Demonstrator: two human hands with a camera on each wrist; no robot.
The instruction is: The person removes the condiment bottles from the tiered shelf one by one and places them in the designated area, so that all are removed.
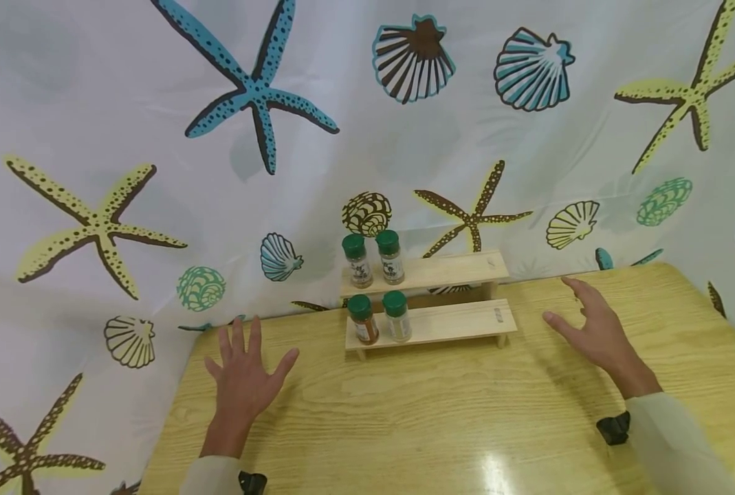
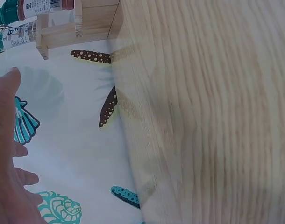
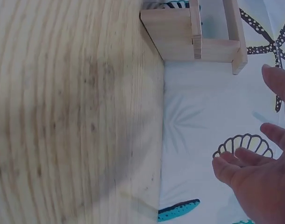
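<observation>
A two-tier wooden rack stands at the back of the table, between my hands. Two spice jars with green caps are on its upper tier: a left jar and a right jar. On the lower tier stand a jar of reddish spice and a jar with pale contents. To the left of the rack my left hand is spread above the table, holding nothing. My right hand, right of the rack, has its fingers extended and thumb apart, also holding nothing.
The wooden table runs up to a white cloth printed with starfish and shells, which hangs behind and at both sides. Dark wrist cameras sit under both wrists, the right one showing most plainly.
</observation>
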